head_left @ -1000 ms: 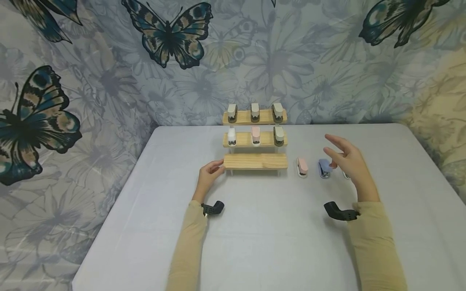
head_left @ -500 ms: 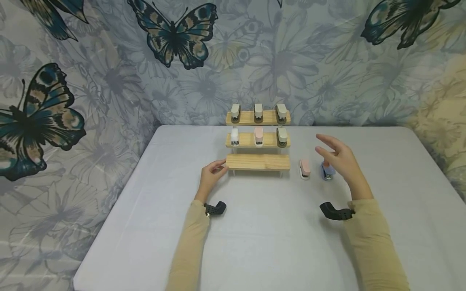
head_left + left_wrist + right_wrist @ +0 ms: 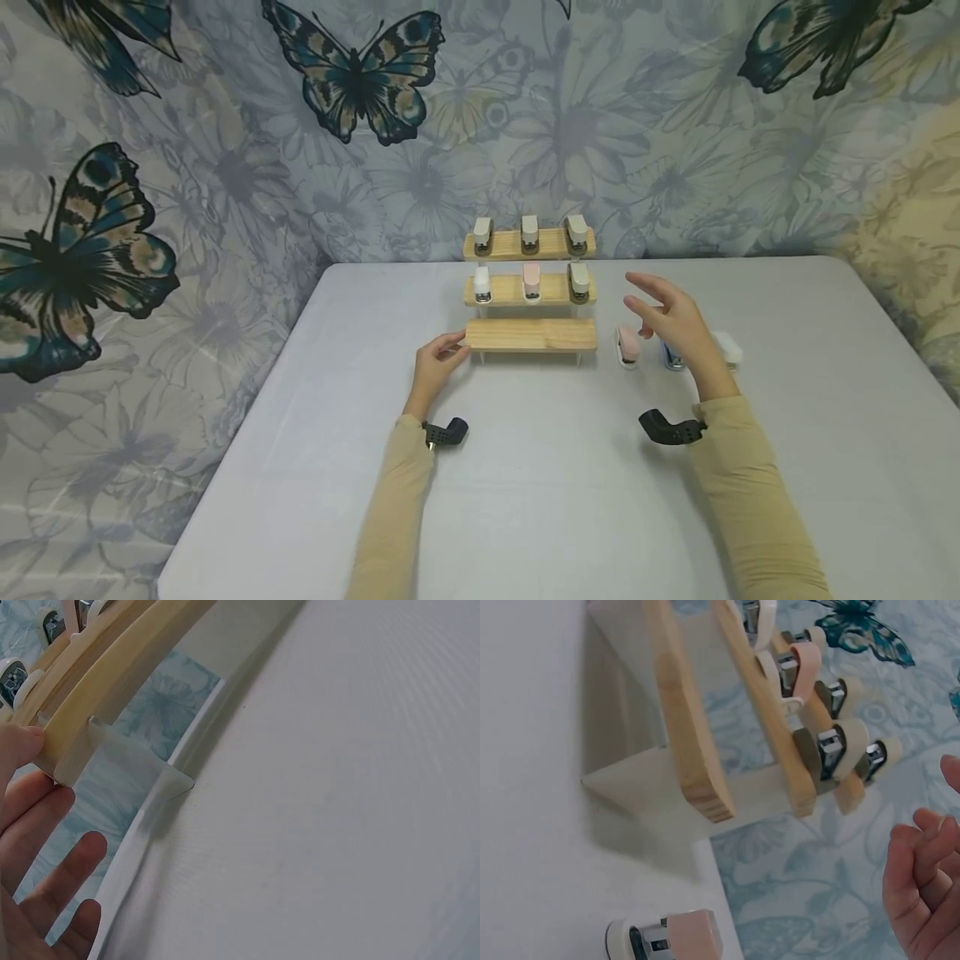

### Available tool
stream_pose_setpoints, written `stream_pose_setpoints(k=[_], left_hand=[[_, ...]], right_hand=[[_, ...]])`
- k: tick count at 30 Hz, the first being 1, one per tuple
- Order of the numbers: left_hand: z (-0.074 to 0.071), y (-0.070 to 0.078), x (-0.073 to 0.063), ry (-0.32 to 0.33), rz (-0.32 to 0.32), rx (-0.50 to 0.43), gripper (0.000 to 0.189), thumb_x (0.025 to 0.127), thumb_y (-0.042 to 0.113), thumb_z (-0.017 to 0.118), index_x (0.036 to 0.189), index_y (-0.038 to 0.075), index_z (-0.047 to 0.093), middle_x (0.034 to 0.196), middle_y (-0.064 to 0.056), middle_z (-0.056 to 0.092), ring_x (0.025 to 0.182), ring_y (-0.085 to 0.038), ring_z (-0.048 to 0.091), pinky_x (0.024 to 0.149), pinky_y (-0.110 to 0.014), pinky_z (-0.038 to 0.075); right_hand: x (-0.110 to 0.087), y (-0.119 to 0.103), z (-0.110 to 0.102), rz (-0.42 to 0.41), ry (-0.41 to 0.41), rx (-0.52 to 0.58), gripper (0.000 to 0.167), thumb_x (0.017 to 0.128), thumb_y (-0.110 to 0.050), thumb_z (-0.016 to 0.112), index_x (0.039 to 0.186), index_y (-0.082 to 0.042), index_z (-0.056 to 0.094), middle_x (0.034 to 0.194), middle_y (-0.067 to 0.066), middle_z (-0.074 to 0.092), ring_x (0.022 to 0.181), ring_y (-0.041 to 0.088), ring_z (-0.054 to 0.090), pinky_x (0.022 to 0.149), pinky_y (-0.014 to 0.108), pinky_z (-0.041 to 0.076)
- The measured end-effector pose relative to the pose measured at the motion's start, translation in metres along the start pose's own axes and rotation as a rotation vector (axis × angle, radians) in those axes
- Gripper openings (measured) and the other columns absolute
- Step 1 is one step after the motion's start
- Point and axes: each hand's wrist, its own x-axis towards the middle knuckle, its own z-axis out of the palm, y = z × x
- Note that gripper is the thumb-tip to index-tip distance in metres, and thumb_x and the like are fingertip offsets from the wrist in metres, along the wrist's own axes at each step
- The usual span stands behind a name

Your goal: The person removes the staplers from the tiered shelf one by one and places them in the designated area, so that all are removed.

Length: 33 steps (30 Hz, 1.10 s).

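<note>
My left hand [image 3: 433, 372] pinches the left end of the lowest board of a three-tier wooden display stand [image 3: 531, 335]. In the left wrist view, the thumb lies on the board end [image 3: 64, 742] with fingertips at its lower corner; the other fingers spread loosely. My right hand [image 3: 678, 329] hovers with nothing in it, fingers apart and bent, near a pink mini stapler [image 3: 627, 348]. A blue stapler [image 3: 670, 358] and a white stapler [image 3: 727, 348] are partly hidden by that hand and wrist. The right wrist view shows the pink stapler [image 3: 694, 936] standing on the table.
The middle board bears a white stapler [image 3: 482, 285], a pink one [image 3: 532, 282] and a beige one [image 3: 578, 282]. Three pale staplers, such as the middle one [image 3: 529, 235], stand on the top board. Butterfly-print fabric [image 3: 585, 125] hangs behind the white table [image 3: 540, 483].
My right hand has moved left from over the blue and white staplers toward the pink one, uncovering more of the white stapler. The left hand keeps its hold on the stand.
</note>
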Motion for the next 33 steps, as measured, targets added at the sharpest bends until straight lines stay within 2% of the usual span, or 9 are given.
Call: stream_pose_setpoints(k=[1,3,4,10,11,15,25,30,33], left_hand=[[0.001,0.0,0.0,0.0,0.001,0.0,0.029,0.079,0.015,0.07,0.104,0.003,0.064,0.103,-0.006,0.064,0.084,-0.017,0.059,0.077,-0.036,0.046],[0.003,0.0,0.001,0.002,0.009,-0.002,0.028,0.079,0.015,0.069,0.105,0.003,0.064,0.103,-0.007,0.064,0.083,-0.019,0.059,0.077,-0.038,0.047],[0.004,0.0,0.001,0.0,0.018,-0.004,0.029,0.079,0.014,0.07,0.105,0.002,0.064,0.103,-0.008,0.064,0.083,-0.02,0.059,0.076,-0.039,0.047],[0.007,0.001,0.004,-0.003,0.045,-0.002,0.031,0.078,0.016,0.071,0.104,0.002,0.064,0.102,-0.008,0.064,0.081,-0.019,0.059,0.072,-0.034,0.049],[0.007,0.001,0.003,0.0,0.04,0.0,0.03,0.078,0.016,0.071,0.104,0.002,0.065,0.101,-0.007,0.065,0.081,-0.018,0.059,0.071,-0.032,0.049],[0.003,0.001,0.0,0.018,0.028,0.012,0.028,0.077,0.015,0.071,0.102,0.003,0.066,0.101,-0.004,0.065,0.078,-0.015,0.059,0.069,-0.028,0.049],[-0.001,-0.003,0.0,0.016,0.037,0.019,0.029,0.078,0.017,0.071,0.102,0.003,0.066,0.1,-0.005,0.065,0.074,-0.014,0.058,0.066,-0.027,0.048],[-0.001,-0.002,-0.002,0.013,0.03,0.001,0.028,0.078,0.015,0.071,0.102,0.002,0.065,0.101,-0.006,0.065,0.074,-0.014,0.057,0.067,-0.028,0.048],[-0.001,-0.002,-0.002,0.002,0.022,-0.005,0.029,0.078,0.015,0.071,0.104,0.002,0.065,0.101,-0.007,0.065,0.076,-0.014,0.058,0.069,-0.028,0.049]], right_hand=[[0.004,0.014,0.0,0.001,0.023,-0.046,0.051,0.087,-0.04,0.056,0.134,-0.034,0.04,0.137,-0.008,0.038,0.052,0.026,0.053,0.052,0.03,0.048],[0.004,0.01,0.0,-0.005,0.027,-0.052,0.05,0.086,-0.041,0.056,0.134,-0.034,0.04,0.136,-0.009,0.038,0.051,0.025,0.052,0.051,0.03,0.047],[0.001,-0.004,-0.001,-0.01,0.005,-0.009,0.05,0.088,-0.039,0.055,0.134,-0.031,0.041,0.137,-0.006,0.038,0.051,0.023,0.052,0.052,0.03,0.047],[-0.013,-0.088,0.003,0.038,-0.038,-0.031,0.05,0.089,-0.035,0.055,0.135,-0.02,0.042,0.136,0.009,0.039,0.053,0.024,0.053,0.05,0.04,0.042],[-0.014,-0.093,0.005,0.04,-0.031,-0.081,0.051,0.089,-0.036,0.055,0.135,-0.019,0.041,0.136,0.01,0.039,0.053,0.024,0.053,0.048,0.039,0.042],[-0.018,-0.12,0.014,0.014,-0.072,-0.087,0.052,0.091,-0.031,0.052,0.135,-0.006,0.039,0.134,0.019,0.038,0.052,0.026,0.052,0.053,0.029,0.044],[-0.005,-0.121,0.022,0.003,-0.089,-0.1,0.054,0.09,-0.031,0.055,0.135,-0.005,0.039,0.134,0.017,0.04,0.05,0.021,0.052,0.054,0.029,0.045],[0.006,-0.103,0.022,0.015,-0.09,0.049,0.058,0.084,-0.033,0.063,0.133,-0.011,0.043,0.134,0.008,0.041,0.052,0.02,0.051,0.057,0.03,0.044],[0.01,-0.102,0.022,0.038,-0.11,0.05,0.062,0.082,-0.036,0.064,0.134,-0.011,0.041,0.134,0.007,0.041,0.055,0.023,0.052,0.06,0.032,0.044]])
